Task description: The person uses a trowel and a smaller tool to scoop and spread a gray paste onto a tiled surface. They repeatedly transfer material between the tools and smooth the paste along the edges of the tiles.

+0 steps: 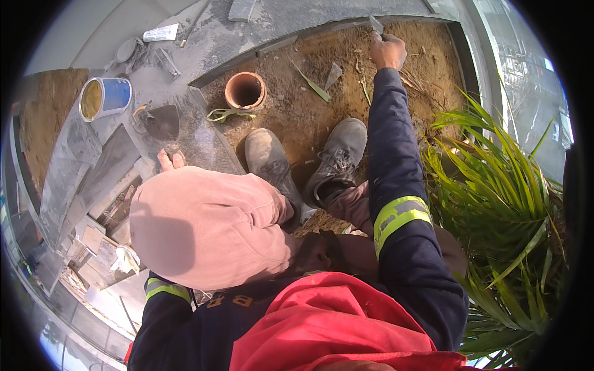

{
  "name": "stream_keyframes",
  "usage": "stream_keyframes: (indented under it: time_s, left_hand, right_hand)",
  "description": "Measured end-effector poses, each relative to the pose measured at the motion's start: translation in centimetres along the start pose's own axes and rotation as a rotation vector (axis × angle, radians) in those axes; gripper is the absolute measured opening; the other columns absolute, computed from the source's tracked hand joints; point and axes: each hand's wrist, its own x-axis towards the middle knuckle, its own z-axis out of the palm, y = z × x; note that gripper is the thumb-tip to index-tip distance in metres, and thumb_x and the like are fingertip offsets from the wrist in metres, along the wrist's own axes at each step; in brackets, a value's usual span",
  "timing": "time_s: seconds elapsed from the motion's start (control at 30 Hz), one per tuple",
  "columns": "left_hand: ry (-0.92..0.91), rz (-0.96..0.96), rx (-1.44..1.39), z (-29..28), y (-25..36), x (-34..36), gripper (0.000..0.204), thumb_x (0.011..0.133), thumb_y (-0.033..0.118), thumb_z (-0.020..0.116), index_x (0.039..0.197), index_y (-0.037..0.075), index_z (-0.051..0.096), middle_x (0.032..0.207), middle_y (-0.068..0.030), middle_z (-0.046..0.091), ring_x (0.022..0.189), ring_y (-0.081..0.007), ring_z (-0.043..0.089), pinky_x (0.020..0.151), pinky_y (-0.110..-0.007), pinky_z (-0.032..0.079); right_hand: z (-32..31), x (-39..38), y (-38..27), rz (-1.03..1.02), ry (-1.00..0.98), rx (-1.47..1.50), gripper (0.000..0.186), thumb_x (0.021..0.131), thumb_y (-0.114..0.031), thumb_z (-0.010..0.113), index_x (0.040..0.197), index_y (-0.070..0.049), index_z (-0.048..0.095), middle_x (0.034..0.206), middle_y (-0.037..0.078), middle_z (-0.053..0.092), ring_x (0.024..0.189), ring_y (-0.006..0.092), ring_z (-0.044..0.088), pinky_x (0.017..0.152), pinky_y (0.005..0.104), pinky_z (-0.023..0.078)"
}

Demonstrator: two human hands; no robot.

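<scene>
My right hand (388,52) reaches out to the far edge of the soil bed. Its fingers are closed round a small scraper, whose pale flat blade (375,25) points at the grey stone rim (328,26). Only the fingertips of my left hand (171,159) show past my left knee. They rest stretched on the grey ledge, and the knee hides the remainder. Nearest to them lies a dark trowel (163,122). An orange clay pipe (245,91) stands upright in the soil in front of my shoes (337,148).
A blue and white bucket (106,98) lies on its side at left, near a white tube (161,33). Green strips and a clear shard (333,75) lie on the soil. A leafy plant (495,210) crowds my right arm, and glass panels (526,80) rise beyond.
</scene>
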Motion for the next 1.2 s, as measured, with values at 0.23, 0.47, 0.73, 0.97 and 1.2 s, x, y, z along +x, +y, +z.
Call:
stream_keyframes:
  time_s: [0.23, 0.47, 0.73, 0.97, 1.2]
  left_hand:
    - [0.108, 0.198, 0.226, 0.2, 0.4, -0.5, 0.037, 0.105, 0.035, 0.051, 0.136, 0.015, 0.054, 0.101, -0.0159, 0.073, 0.086, -0.0371, 0.069, 0.075, -0.051, 0.053]
    - [0.045, 0.034, 0.073, 0.3, -1.0, 0.0, 0.037, 0.105, 0.038, 0.051, 0.135, 0.018, 0.054, 0.1, -0.0161, 0.073, 0.085, -0.0383, 0.069, 0.074, -0.053, 0.051]
    - [-0.053, -0.02, 0.055, 0.1, -0.5, 0.5, 0.041, 0.105, 0.039, 0.051, 0.141, 0.019, 0.05, 0.108, -0.0172, 0.072, 0.092, -0.0379, 0.069, 0.077, -0.052, 0.05]
    - [-0.082, -0.07, 0.275, -1.3, 4.2, -0.8, 0.047, 0.107, 0.033, 0.051, 0.146, 0.007, 0.048, 0.127, -0.0213, 0.065, 0.108, -0.0355, 0.063, 0.095, -0.049, 0.046]
    - [0.254, 0.625, 0.537, -0.4, 0.5, -0.1, 0.046, 0.106, 0.035, 0.052, 0.146, 0.011, 0.05, 0.125, -0.0257, 0.065, 0.104, -0.0414, 0.065, 0.088, -0.052, 0.05]
  right_hand:
    - [0.6, 2.3, 0.7, -0.137, -0.157, -0.119, 0.039, 0.087, -0.044, 0.076, 0.102, -0.008, 0.081, 0.091, 0.017, 0.078, 0.091, 0.0346, 0.074, 0.085, 0.0413, 0.056]
    - [4.0, -1.8, -1.7, -0.195, -0.194, -0.013, 0.034, 0.087, -0.038, 0.077, 0.101, -0.007, 0.081, 0.096, 0.019, 0.077, 0.093, 0.037, 0.074, 0.087, 0.0425, 0.057]
    - [2.8, -8.0, -8.3, -0.119, -0.345, 0.012, 0.032, 0.083, -0.033, 0.082, 0.099, -0.005, 0.08, 0.105, 0.023, 0.075, 0.098, 0.0407, 0.073, 0.092, 0.0442, 0.057]
    - [-0.9, -9.2, -4.4, 0.052, -0.443, 0.902, 0.055, 0.092, -0.024, 0.079, 0.13, 0.012, 0.063, 0.101, 0.014, 0.076, 0.091, 0.0164, 0.071, 0.07, 0.0268, 0.055]
    - [5.2, -3.4, 6.6, 0.174, -0.256, 1.02, 0.035, 0.104, -0.019, 0.064, 0.133, 0.001, 0.064, 0.098, 0.004, 0.069, 0.078, 0.0125, 0.064, 0.064, 0.0275, 0.05]
